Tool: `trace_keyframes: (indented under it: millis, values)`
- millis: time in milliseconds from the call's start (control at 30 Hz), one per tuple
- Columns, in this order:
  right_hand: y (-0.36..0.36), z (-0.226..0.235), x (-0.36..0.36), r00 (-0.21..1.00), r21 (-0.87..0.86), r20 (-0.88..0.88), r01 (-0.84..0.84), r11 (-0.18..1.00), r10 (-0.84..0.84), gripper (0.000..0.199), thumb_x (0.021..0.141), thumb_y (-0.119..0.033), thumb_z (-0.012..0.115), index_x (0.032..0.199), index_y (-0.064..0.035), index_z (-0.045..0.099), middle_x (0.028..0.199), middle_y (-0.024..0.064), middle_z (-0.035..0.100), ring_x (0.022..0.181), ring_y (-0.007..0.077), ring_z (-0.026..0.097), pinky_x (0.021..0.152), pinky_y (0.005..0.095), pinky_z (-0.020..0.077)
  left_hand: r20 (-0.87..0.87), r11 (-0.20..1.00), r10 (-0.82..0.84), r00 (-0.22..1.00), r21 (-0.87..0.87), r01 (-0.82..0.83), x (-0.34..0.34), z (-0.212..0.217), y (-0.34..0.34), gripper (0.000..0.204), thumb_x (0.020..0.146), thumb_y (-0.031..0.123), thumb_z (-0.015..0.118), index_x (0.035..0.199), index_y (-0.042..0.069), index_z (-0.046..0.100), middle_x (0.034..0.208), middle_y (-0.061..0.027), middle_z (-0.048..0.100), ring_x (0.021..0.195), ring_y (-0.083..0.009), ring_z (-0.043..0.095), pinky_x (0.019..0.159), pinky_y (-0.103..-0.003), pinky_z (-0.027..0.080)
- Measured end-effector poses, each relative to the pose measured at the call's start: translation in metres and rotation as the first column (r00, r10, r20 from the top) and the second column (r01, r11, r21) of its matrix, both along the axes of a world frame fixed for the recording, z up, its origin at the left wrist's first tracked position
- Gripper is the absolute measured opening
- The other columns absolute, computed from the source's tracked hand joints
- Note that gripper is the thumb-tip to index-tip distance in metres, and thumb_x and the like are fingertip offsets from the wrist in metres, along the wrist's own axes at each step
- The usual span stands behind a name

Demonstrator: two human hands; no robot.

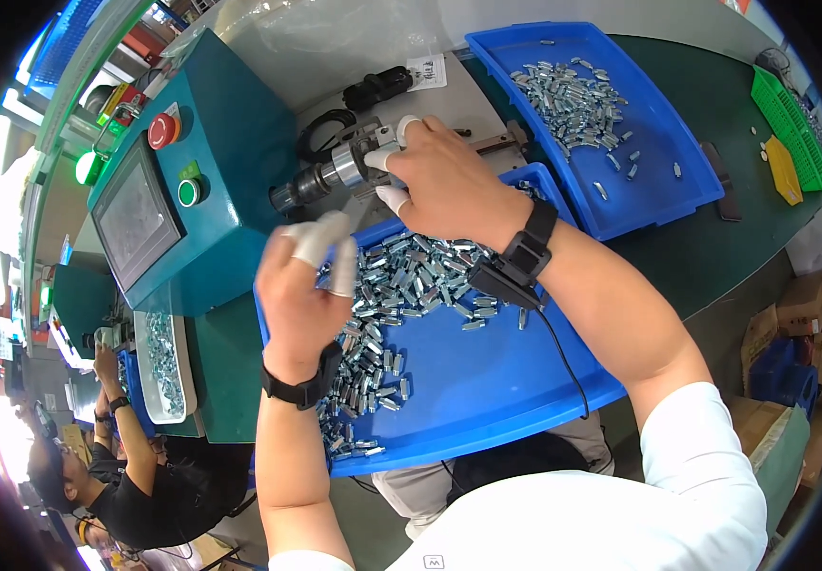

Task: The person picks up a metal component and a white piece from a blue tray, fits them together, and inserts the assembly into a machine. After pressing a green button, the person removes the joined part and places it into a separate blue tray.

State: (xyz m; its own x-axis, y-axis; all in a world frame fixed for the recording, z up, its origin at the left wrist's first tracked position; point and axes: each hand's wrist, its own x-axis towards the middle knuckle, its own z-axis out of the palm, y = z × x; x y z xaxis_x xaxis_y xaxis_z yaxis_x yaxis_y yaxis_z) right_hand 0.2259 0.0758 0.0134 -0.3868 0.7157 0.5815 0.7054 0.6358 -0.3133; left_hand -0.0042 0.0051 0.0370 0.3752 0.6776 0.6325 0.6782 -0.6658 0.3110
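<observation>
1. Station: a teal machine (230, 143) stands on the green bench; its metal spindle (342, 166) projects toward the person's hands.
2. Right hand (463, 181): at the outer end of the spindle, arched, with the covered fingertips moderately apart about the fixture. Whether a part is pinched there cannot be told; the fingers hide the spot.
3. Left hand (304, 300): above the upper-left edge of the near blue tray (487, 390), just below the spindle, fingers bent and close together. A part in its grasp cannot be confirmed.
4. Workpieces: small shiny metal fittings (411, 281) lie heaped along the upper and left sides of the near tray. Similar fittings (573, 105) lie in the far blue tray (658, 186), mostly toward its upper end, with a few scattered lower down.
5. Step in hand, as judged: handling a single fitting at the spindle. Whether it is being seated or taken out is not determinable.
6. Next move, as judged: it calls for a steady right-hand grip in line with the spindle axis, and for the left fingers to keep clear of any turning part.
7. Controls: the green button (189, 193) and the red stop button (163, 131) are untouched. Both hands are apart from the screen (135, 219).
</observation>
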Motion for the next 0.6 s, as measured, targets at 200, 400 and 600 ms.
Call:
trace_keyframes:
  millis: [200,400,600]
  values:
    - [0.014,0.005,0.005,0.912,-0.072,-0.401,0.059,0.996,-0.083,0.040,0.098,-0.020,0.066,0.137,-0.0092,0.070,0.110,0.0176,0.066,0.102,0.0279,0.062,0.088,0.0385,0.0511,-0.250,0.917,-0.195,0.948,-0.389,0.086,0.019,-0.010,-0.009,0.031,0.084,0.007,0.081,0.114,0.005,0.076,0.104,-0.0156,0.071,0.100,-0.0374,0.068,0.085,-0.044,0.057]
    - [0.063,-0.015,0.053,-0.007,-0.379,-0.925,0.078,0.922,-0.380,0.058,0.103,-0.023,0.064,0.155,-0.0014,0.049,0.122,0.0096,0.064,0.106,0.0166,0.060,0.092,0.0309,0.0491,-0.326,0.894,-0.197,0.925,-0.447,0.033,0.017,-0.013,-0.006,0.033,0.083,0.003,0.082,0.115,0.005,0.077,0.101,-0.0162,0.070,0.092,-0.0372,0.068,0.080,-0.041,0.057]
    - [0.056,-0.014,0.039,0.260,-0.267,-0.917,0.159,0.950,-0.301,0.059,0.102,-0.022,0.065,0.154,0.0016,0.048,0.124,0.0103,0.064,0.105,0.0150,0.059,0.092,0.0292,0.0488,-0.100,0.860,-0.113,0.989,-0.508,0.047,0.017,-0.014,-0.008,0.033,0.084,-0.005,0.077,0.116,0.005,0.077,0.102,-0.0175,0.071,0.088,-0.0352,0.070,0.075,-0.037,0.057]
